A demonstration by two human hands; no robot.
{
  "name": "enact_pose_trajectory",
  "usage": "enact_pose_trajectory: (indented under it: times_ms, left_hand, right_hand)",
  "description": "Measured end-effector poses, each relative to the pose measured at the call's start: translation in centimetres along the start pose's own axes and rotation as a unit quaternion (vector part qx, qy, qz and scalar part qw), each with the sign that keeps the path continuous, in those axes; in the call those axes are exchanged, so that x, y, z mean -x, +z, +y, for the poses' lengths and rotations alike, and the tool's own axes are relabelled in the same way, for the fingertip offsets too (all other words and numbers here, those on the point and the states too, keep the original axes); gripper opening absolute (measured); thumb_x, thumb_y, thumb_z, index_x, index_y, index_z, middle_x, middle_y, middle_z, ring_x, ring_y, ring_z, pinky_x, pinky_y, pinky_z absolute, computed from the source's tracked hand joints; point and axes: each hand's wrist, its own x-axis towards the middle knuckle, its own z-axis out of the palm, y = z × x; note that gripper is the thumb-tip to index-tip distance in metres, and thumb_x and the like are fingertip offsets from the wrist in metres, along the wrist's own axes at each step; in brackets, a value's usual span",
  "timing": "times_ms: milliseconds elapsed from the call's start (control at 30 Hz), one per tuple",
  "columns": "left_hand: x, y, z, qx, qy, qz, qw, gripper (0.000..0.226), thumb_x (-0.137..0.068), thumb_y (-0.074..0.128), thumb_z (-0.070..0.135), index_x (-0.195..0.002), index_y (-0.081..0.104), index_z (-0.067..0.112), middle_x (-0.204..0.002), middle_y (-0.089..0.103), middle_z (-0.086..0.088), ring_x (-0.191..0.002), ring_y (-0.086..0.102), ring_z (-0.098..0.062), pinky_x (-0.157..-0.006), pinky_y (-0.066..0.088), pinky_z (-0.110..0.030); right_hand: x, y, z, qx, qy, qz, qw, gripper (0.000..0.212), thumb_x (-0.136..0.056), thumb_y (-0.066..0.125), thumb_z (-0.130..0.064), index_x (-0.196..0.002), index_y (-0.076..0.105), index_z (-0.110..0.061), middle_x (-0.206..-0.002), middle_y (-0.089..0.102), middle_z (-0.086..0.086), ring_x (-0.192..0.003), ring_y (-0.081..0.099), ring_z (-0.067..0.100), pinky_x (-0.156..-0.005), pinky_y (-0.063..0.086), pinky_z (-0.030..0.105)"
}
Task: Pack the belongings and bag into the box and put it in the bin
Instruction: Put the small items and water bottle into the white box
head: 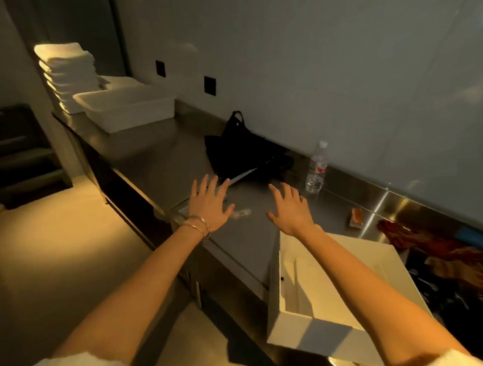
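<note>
A black bag (239, 149) lies slumped on the steel counter (156, 159) against the wall, a flat silvery item (241, 176) poking out from under it. My left hand (211, 205), with bangles on the wrist, hovers open just in front of the bag. My right hand (290, 208) is spread open beside it, above the counter. An open white cardboard box (331, 298) stands at the counter's near edge under my right forearm, and it looks empty. A small clear wrapped item (241, 213) lies between my hands. A water bottle (317, 168) stands upright by the wall.
White bins (126, 107) and a stack of white trays (66, 74) sit at the counter's far left. An orange packet (355, 218) lies right of my hands. Red-orange cloth (442, 251) and dark clutter (447, 292) fill the right end. The floor lies to the left.
</note>
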Motion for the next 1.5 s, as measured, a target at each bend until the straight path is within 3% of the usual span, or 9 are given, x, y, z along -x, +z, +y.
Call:
enact_pose_trajectory:
  times_ms: [467,667,800,900,967,1033,1133,1267,1500]
  left_hand:
    - [-13.3,7.8,-8.0,-0.003,0.065,-0.075,0.995,0.068,-0.089,0.04,0.051,-0.145,0.016,0.021,-0.151,0.023,-0.014,-0.14,0.014,-0.032,-0.114,0.011,-0.049]
    - [-16.4,12.1,-9.7,0.027,0.119,-0.12,0.985,0.087,-0.07,0.01,0.062,-0.143,0.025,0.019,-0.147,0.032,-0.018,-0.136,0.024,-0.037,-0.111,0.016,-0.05]
    - [-18.7,14.4,-9.9,0.043,0.171,-0.139,0.974,0.068,-0.086,0.04,0.054,-0.139,0.034,0.011,-0.146,0.034,-0.018,-0.134,0.028,-0.038,-0.109,0.022,-0.049]
    - [-21.0,16.0,-10.7,0.067,0.235,-0.181,0.953,0.074,-0.077,0.031,0.055,-0.122,0.055,0.002,-0.127,0.055,-0.025,-0.12,0.047,-0.046,-0.095,0.04,-0.056]
    - [-22.1,16.7,-11.8,0.065,0.281,-0.184,0.94,0.074,-0.078,0.029,0.053,-0.131,0.046,0.004,-0.137,0.045,-0.022,-0.129,0.036,-0.041,-0.104,0.033,-0.052]
    - [-23.0,17.5,-13.1,0.058,0.313,-0.197,0.927,0.065,-0.085,0.045,0.043,-0.139,0.032,0.009,-0.148,0.03,-0.017,-0.138,0.021,-0.034,-0.111,0.021,-0.045]
    - [-24.1,19.6,-14.9,0.075,0.389,-0.197,0.897,0.067,-0.073,0.069,0.033,-0.131,0.043,0.012,-0.132,0.051,-0.02,-0.126,0.044,-0.039,-0.1,0.039,-0.05]
    - [-24.7,21.5,-15.5,0.069,0.488,-0.183,0.851,0.057,-0.07,0.06,0.043,-0.121,0.045,0.021,-0.119,0.062,-0.008,-0.112,0.057,-0.033,-0.092,0.047,-0.048]
    - [-26.9,24.2,-13.4,0.076,0.589,-0.161,0.788,0.055,-0.058,0.083,0.031,-0.108,0.063,0.02,-0.109,0.069,-0.004,-0.098,0.066,-0.025,-0.08,0.054,-0.041]
  right_hand:
    - [-12.3,6.2,3.1,-0.061,0.107,-0.104,0.987,0.074,-0.089,0.053,-0.04,-0.144,0.009,-0.019,-0.151,0.006,0.02,-0.135,0.014,0.04,-0.106,0.026,0.055]
    - [-14.1,9.5,2.5,-0.078,0.138,-0.164,0.974,0.079,-0.085,0.059,-0.037,-0.144,0.008,-0.022,-0.153,0.001,0.017,-0.137,0.008,0.04,-0.106,0.023,0.059]
    - [-15.6,11.4,2.2,-0.088,0.175,-0.203,0.959,0.08,-0.085,0.06,-0.035,-0.144,0.007,-0.023,-0.153,-0.002,0.016,-0.138,0.007,0.038,-0.105,0.023,0.059]
    - [-16.3,12.7,1.5,-0.104,0.207,-0.216,0.949,0.078,-0.086,0.06,-0.032,-0.144,0.009,-0.025,-0.154,0.0,0.013,-0.138,0.008,0.038,-0.106,0.025,0.058]
    - [-16.7,13.8,0.5,-0.124,0.214,-0.222,0.943,0.076,-0.086,0.061,-0.029,-0.144,0.012,-0.028,-0.154,0.002,0.009,-0.137,0.01,0.038,-0.105,0.027,0.059]
    - [-16.9,15.1,-1.0,-0.136,0.214,-0.231,0.939,0.074,-0.085,0.061,-0.027,-0.143,0.016,-0.03,-0.154,0.003,0.005,-0.136,0.011,0.037,-0.104,0.029,0.058]
    - [-17.3,16.7,-3.3,-0.138,0.216,-0.237,0.937,0.073,-0.084,0.063,-0.022,-0.142,0.02,-0.032,-0.154,0.006,0.002,-0.136,0.012,0.035,-0.104,0.032,0.055]
    - [-17.4,18.2,-5.1,-0.142,0.234,-0.226,0.935,0.059,-0.085,0.057,-0.015,-0.137,0.033,-0.03,-0.153,0.014,0.0,-0.134,0.018,0.033,-0.101,0.037,0.051]
    - [-16.5,20.0,-5.4,-0.123,0.316,-0.182,0.923,0.041,-0.082,0.051,-0.003,-0.117,0.057,-0.023,-0.136,0.04,0.004,-0.125,0.029,0.029,-0.095,0.042,0.038]
